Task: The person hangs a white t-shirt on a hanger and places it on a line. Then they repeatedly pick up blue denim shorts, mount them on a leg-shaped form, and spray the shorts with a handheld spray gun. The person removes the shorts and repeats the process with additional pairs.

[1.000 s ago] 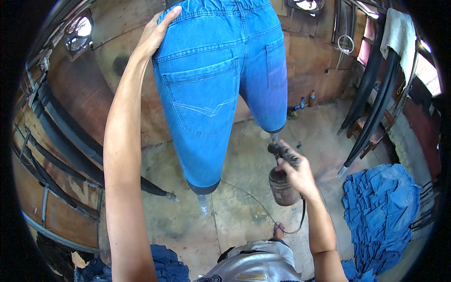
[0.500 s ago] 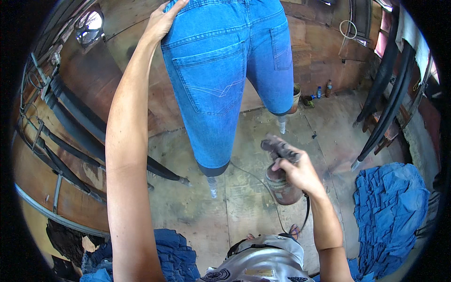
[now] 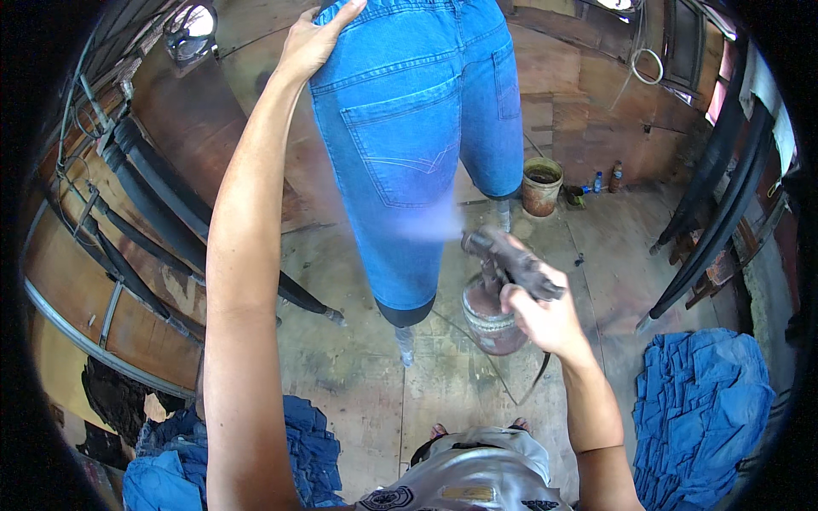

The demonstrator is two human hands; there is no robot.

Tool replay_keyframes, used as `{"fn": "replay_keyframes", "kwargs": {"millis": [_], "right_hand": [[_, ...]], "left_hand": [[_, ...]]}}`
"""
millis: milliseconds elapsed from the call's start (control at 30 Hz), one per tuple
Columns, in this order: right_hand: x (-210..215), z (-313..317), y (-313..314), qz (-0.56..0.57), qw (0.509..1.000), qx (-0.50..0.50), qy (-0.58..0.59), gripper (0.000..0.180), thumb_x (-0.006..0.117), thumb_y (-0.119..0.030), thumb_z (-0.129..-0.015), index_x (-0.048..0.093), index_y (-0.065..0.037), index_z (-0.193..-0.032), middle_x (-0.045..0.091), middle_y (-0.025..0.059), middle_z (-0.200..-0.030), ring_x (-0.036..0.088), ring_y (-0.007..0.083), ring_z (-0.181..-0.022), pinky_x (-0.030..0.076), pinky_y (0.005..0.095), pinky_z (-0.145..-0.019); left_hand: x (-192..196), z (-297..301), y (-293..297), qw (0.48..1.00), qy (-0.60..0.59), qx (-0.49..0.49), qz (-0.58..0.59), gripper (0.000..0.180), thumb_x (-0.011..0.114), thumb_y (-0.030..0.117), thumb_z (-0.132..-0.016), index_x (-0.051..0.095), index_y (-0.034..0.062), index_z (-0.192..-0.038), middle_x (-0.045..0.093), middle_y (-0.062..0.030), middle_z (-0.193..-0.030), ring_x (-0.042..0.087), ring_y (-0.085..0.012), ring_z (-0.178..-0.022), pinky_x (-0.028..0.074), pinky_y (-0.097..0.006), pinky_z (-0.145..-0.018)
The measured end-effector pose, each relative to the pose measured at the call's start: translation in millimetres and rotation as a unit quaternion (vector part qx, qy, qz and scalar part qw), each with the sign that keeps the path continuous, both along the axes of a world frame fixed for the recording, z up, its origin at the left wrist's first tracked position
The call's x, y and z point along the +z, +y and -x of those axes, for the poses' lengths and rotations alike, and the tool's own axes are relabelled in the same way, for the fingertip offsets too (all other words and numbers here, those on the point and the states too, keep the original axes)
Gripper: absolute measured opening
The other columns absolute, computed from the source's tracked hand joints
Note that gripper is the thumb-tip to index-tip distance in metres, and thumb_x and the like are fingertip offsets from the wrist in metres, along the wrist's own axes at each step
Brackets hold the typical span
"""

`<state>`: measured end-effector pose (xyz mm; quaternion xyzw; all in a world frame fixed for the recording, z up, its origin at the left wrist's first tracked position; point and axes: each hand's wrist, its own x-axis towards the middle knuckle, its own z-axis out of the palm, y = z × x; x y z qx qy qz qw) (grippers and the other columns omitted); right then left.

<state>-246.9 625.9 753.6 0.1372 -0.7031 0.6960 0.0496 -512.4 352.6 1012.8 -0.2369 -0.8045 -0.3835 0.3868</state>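
Note:
Blue denim shorts (image 3: 400, 111) are stretched over dark leg forms, back side toward me, the left back pocket facing me. My left hand (image 3: 317, 44) is at the upper left of the waistband, thumb over the edge and fingers behind it, gripping the cloth. My right hand (image 3: 545, 315) is wrapped round a dark spray gun (image 3: 504, 266) with a stained cup (image 3: 492, 328) hanging beneath. The gun points left at the near leg, just apart from it. A pale violet mist (image 3: 426, 223) spreads from its nozzle onto the denim below the pocket.
A hose (image 3: 538, 383) trails from the gun. Stacks of blue denim (image 3: 703, 417) lie at right, with more denim (image 3: 311, 447) at lower left. Black padded leg forms (image 3: 141, 183) stand along both sides. A bucket (image 3: 542, 189) and small bottles (image 3: 615, 177) sit by the back wall.
My right hand has brought the spray gun left toward the near leg, and mist now comes from it. My left hand still grips the waistband; the view has shifted slightly.

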Motion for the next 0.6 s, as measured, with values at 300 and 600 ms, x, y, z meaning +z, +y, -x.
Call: {"fn": "replay_keyframes", "kwargs": {"millis": [300,600], "right_hand": [[-20.0,55.6,44.7,0.031,0.999,0.024,-0.011,0.072,0.051,-0.001,-0.081,0.044,-0.003,-0.152,0.074,0.0081,-0.088,0.063,0.0098,-0.065,0.054,0.0254,-0.066],[22.8,105.7,85.8,0.133,0.99,0.041,-0.031,0.012,0.054,-0.005,-0.089,0.062,0.003,-0.094,0.07,0.0116,-0.08,0.043,0.0075,-0.041,0.034,0.0245,-0.037]], "left_hand": [[-0.1,16.5,-17.3,0.998,-0.056,0.018,-0.012,0.122,0.073,0.076,-0.071,0.04,-0.0123,-0.147,0.058,-0.0294,-0.137,0.058,-0.0339,-0.127,0.044,-0.039,-0.108],[4.4,2.2,-25.5,0.997,-0.078,0.002,-0.007,0.109,0.075,0.068,-0.077,0.042,-0.0084,-0.148,0.062,-0.0265,-0.132,0.06,-0.0311,-0.124,0.045,-0.039,-0.108]]}}
